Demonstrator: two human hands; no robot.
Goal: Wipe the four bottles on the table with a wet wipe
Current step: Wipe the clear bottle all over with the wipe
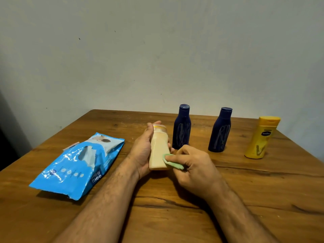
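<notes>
While our left hand (142,151) curls round the cream bottle (158,149), lifted off the wooden table (245,199) with its cap pointing away toward twelve o'clock, our right hand (194,165) pinches a folded green wet wipe (172,162) and presses it against the bottle's lower right side. From the head camera, both forearms come in from six o'clock and meet near the centre of the tabletop.

At about one o'clock from the held bottle, just behind our fingers, stands the first dark blue bottle (182,130), upright, with pale scribbled marks on its front. Further along at two o'clock stands the second dark blue bottle (220,132), also upright and marked the same way, well apart from the first. At three o'clock, near the table's right edge, we see the yellow bottle (261,139) standing cap up and leaning a little in the wide-angle view, with dark smudges low on its label.

At nine o'clock from our hands lies the blue wipes pack (77,165), flat on the table, its flap peeled open and a white wipe showing in the slot. Behind the table rises a plain pale wall (157,50).
</notes>
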